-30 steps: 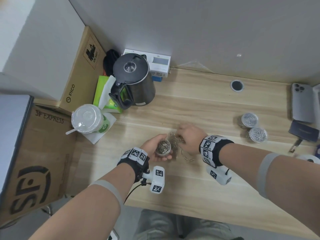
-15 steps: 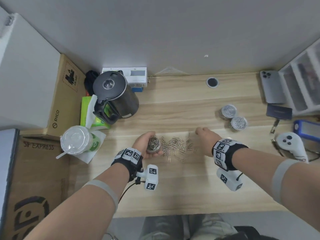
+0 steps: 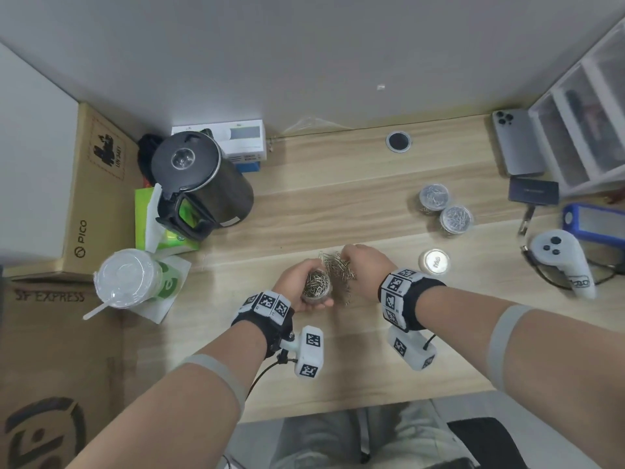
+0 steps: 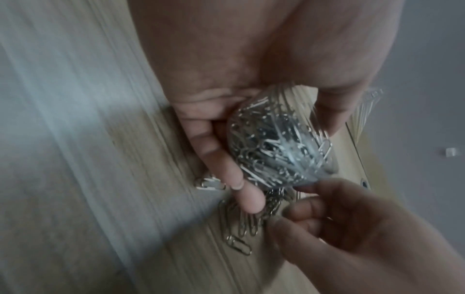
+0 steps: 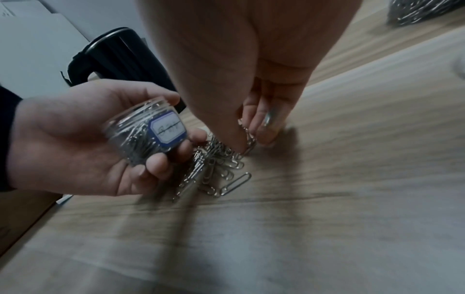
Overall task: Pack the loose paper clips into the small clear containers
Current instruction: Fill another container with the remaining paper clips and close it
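Observation:
My left hand (image 3: 295, 285) grips a small clear container (image 3: 316, 288) that is open at the top and holds many silver paper clips. In the right wrist view this container (image 5: 148, 133) carries a blue-edged label. A pile of loose clips (image 3: 338, 267) lies on the wooden desk (image 3: 338, 350) just right of the container. My right hand (image 3: 351, 253) reaches down into the pile, and its fingertips (image 5: 266, 137) pinch a few clips. The left wrist view has the container (image 4: 276, 143) in my curled fingers, with loose clips (image 4: 239, 224) beneath.
Two lidded containers of clips (image 3: 434, 197) (image 3: 456, 220) and a loose lid (image 3: 434, 261) sit to the right. A black kettle (image 3: 199, 184), a lidded cup (image 3: 126, 279) and cardboard boxes (image 3: 94, 198) stand at the left. At the far right lie a phone (image 3: 514, 143) and a white controller (image 3: 561, 262).
My right hand, out to the right half a second ago, has come back left onto the clips, which are now bunched beside the container. The left hand still holds the container.

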A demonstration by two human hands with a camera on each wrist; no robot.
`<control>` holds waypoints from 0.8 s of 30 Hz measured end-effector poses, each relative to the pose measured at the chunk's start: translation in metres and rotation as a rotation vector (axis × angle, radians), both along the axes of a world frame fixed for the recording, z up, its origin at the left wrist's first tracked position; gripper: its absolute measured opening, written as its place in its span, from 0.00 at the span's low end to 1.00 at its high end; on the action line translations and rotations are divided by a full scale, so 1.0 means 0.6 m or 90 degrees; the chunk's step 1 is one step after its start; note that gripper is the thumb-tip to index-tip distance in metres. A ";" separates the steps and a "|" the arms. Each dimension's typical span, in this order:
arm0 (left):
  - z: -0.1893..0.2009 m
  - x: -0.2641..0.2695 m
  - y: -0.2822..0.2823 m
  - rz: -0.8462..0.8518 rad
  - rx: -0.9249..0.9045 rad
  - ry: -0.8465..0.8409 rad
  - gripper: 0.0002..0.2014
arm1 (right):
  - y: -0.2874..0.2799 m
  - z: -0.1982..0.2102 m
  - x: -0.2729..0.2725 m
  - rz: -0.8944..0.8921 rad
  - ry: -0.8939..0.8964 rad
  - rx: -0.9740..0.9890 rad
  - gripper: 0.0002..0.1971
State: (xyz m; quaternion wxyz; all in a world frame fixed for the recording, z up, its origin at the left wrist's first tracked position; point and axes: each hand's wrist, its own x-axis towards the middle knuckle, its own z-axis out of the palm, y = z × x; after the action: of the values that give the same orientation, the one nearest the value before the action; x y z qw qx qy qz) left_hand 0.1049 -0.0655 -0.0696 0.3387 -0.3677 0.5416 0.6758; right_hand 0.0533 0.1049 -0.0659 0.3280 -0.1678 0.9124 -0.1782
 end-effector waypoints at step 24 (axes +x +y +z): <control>-0.008 0.006 0.004 0.007 0.036 -0.046 0.20 | -0.027 -0.016 0.035 0.029 0.030 -0.104 0.22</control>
State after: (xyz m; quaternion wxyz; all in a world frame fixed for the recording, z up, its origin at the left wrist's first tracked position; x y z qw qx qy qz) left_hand 0.1086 -0.0633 -0.0742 0.3646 -0.3852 0.5078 0.6788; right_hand 0.0743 0.0884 -0.0757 0.2953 -0.2191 0.8983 -0.2407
